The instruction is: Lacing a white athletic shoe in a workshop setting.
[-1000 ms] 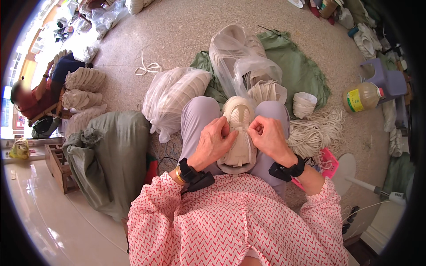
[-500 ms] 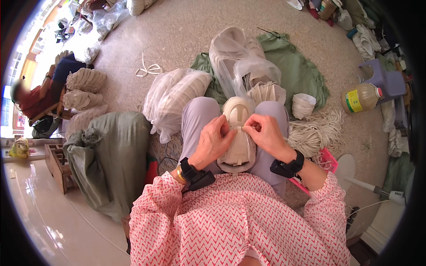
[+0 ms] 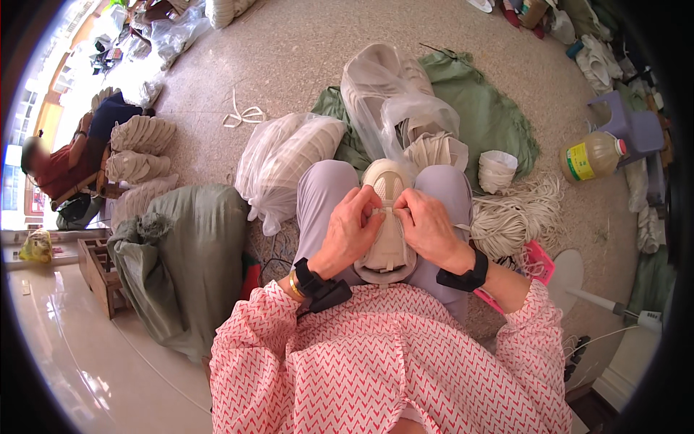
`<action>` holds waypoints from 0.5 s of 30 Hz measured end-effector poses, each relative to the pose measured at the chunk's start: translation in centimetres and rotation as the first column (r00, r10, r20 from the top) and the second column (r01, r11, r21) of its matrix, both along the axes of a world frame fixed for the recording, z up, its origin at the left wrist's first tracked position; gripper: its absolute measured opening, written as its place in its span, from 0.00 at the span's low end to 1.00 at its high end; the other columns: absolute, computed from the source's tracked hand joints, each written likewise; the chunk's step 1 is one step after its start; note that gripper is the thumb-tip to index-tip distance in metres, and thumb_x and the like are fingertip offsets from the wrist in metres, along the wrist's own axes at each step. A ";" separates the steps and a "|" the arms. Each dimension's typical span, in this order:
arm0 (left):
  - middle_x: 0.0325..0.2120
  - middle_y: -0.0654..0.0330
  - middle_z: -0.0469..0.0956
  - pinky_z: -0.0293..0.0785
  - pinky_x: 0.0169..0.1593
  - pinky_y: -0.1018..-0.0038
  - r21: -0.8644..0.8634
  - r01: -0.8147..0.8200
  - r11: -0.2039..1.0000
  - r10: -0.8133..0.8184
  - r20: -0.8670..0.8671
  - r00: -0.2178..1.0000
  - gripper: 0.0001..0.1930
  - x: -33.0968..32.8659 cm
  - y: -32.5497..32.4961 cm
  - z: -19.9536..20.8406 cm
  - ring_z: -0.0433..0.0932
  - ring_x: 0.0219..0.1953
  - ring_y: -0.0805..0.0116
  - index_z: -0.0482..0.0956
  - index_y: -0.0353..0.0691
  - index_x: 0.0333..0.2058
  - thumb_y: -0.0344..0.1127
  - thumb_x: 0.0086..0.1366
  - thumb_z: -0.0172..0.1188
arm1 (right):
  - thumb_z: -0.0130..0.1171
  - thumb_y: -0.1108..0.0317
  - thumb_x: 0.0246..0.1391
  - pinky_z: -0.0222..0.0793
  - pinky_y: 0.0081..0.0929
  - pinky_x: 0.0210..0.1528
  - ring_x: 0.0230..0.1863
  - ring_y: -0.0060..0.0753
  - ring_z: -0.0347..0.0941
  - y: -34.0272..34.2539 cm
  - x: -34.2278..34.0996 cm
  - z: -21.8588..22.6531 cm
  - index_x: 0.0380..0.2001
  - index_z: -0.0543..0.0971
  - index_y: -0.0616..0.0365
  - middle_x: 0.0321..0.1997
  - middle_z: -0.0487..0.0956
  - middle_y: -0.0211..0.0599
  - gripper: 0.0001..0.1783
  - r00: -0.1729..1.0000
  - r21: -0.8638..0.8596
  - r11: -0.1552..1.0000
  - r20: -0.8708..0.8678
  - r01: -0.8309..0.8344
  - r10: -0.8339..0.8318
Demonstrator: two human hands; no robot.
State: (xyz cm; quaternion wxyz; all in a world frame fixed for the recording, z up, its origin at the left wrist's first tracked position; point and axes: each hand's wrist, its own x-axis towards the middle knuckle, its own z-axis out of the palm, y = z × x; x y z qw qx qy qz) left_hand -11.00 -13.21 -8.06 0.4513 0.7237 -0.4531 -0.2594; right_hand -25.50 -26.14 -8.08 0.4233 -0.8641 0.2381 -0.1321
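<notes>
A cream shoe (image 3: pixel 385 249) rests between my knees, toe pointing away from me and opening toward me. Over its lacing area, my left hand (image 3: pixel 352 226) pinches at the left side, fingertips closed on what looks like the pale shoelace. From the other side my right hand (image 3: pixel 428 226) grips the flat shoelace between thumb and forefinger, close to the lowest eyelets. A pale loose end shows beside the right hand, over my right knee. The fingers cover most of the lace.
Bagged shoes (image 3: pixel 289 155) and an open bag of shoe uppers (image 3: pixel 383 79) lie ahead on green sacking (image 3: pixel 499 108). To the right are heaped laces (image 3: pixel 513 217), a pink basket (image 3: pixel 538 267), a jug (image 3: pixel 593 158) and a purple stool (image 3: pixel 632 123). A stuffed sack (image 3: pixel 195 253) stands left; another person (image 3: pixel 72 155) sits beyond.
Both hands have shifted slightly over the lacing area, the right one tilting more over the shoe. A pale lace end now shows beside the right hand. The shoe stays in place.
</notes>
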 end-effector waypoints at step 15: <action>0.32 0.51 0.73 0.73 0.38 0.60 -0.038 0.145 0.989 -0.139 0.131 0.982 0.06 1.0 -0.9 0.0 0.76 0.33 0.50 0.73 0.33 0.35 0.24 0.63 0.62 | 0.65 0.73 0.58 0.71 0.51 0.39 0.37 0.61 0.78 -1.1 -0.3 0.7 0.32 0.76 0.65 0.33 0.81 0.53 0.08 1.000 0.123 0.992 0.028 -0.003 -0.001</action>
